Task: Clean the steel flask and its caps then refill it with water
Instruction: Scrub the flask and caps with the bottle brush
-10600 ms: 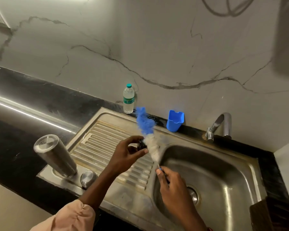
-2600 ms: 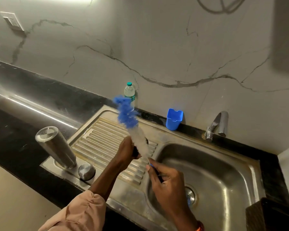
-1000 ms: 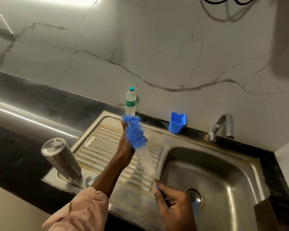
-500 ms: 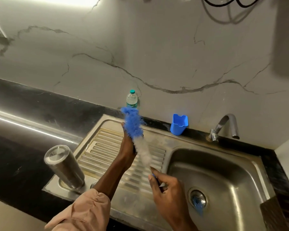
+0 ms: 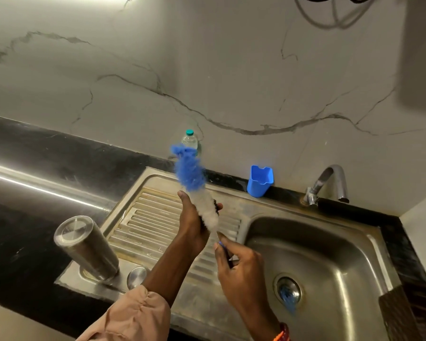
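Marble wall [image 5: 231, 70] is rising behind the black desk [image 5: 35, 168], where I am seeing a steel sink [image 5: 317, 242] with a ribbed drainboard [image 5: 153, 222]. My left hand [image 5: 192, 225] is gripping a small dark cap [image 5: 215, 207], its fingers curled round it above the drainboard. My right hand [image 5: 241, 269] is pinching the handle of a bottle brush [image 5: 194, 183], whose white bristles are pressing against the cap while its blue tip is pointing up toward a plastic bottle [image 5: 189, 140]. At the drainboard's left corner, 1 steel flask [image 5: 86, 247] is standing upside down, with a round steel cap [image 5: 136, 276] just beside it. Near the tap [image 5: 327, 183], a blue cup [image 5: 260, 180] is sitting on the desk.
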